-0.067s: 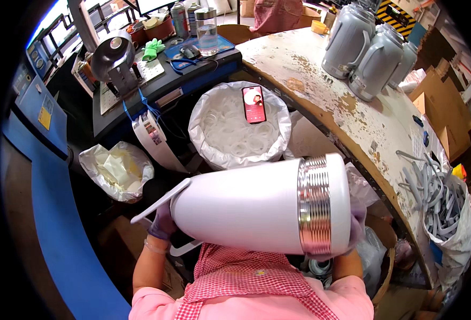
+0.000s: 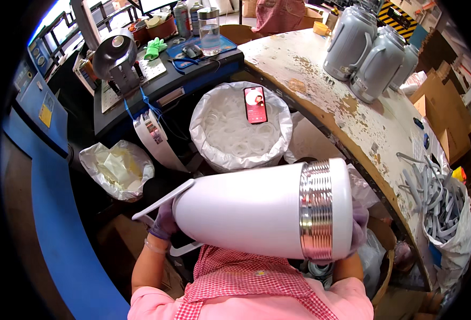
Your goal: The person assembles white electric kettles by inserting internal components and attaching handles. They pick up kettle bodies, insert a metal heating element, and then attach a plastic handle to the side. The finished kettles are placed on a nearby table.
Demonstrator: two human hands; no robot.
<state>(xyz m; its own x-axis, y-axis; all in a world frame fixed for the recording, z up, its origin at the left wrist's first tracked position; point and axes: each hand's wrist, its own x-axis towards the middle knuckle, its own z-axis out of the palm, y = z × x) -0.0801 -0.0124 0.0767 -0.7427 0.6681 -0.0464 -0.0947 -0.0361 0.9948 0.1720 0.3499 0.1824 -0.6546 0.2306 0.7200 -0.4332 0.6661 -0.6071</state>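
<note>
A large white vacuum jug point(image 2: 240, 210) lies on its side across my front, above my checked apron. Its narrow end, with a white handle point(image 2: 163, 199), points left; a ribbed chrome band point(image 2: 316, 210) circles it near the wide end at the right. My left hand point(image 2: 164, 221), in a thin purple glove, grips the narrow end beside the handle, its fingers partly hidden. At the wide end my right hand point(image 2: 359, 226), also gloved, clasps the base from the right and below; most of those fingers are behind the jug.
A white-lined bin point(image 2: 199, 144) of clear plastic rings stands ahead, with a phone point(image 2: 255, 105) on top. Left of it is a smaller lined bin point(image 2: 89, 156). Grey jugs point(image 2: 375, 66) stand on the worn table point(image 2: 320, 88). Grey handles point(image 2: 442, 208) fill a sack at right.
The jug has shifted very slightly down and to the right, with both hands still on it. Nothing else has visibly moved, apart from a slight shift of the whole view.
</note>
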